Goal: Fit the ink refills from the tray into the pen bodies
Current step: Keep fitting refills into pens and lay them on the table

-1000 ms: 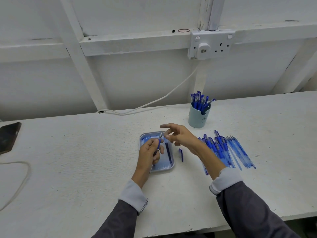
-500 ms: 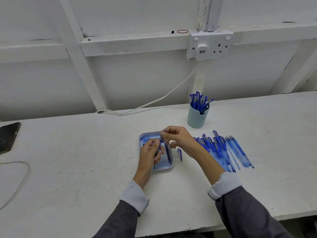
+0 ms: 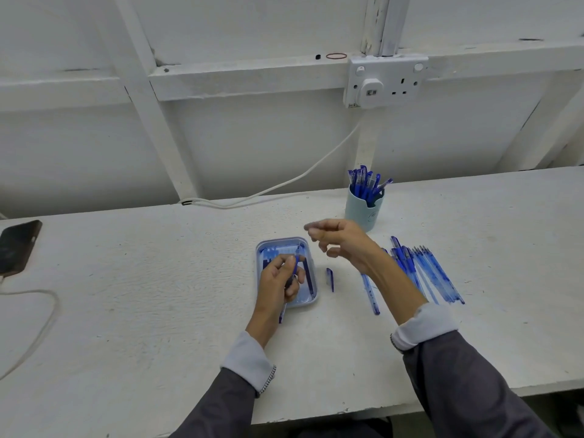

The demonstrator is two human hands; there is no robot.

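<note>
Fingers (image 3: 275, 264) of the left hand (image 3: 278, 282) curl round a slim blue pen body (image 3: 295, 265), its long axis running from the wrist up and away over the tray (image 3: 286, 241). A thin dark ink refill (image 3: 308, 276) lies in that shallow glossy tray just right of them, roughly parallel to the body. The right hand (image 3: 346, 245) hangs above and to the right. Its fingers are loosely curled and blurred, so I cannot tell whether they pinch anything. The worktop (image 3: 158, 295) is rough and white.

Tray (image 3: 279, 241) left of loose pens (image 3: 433, 273), cup (image 3: 363, 213) behind, phone (image 3: 17, 245) far left
</note>
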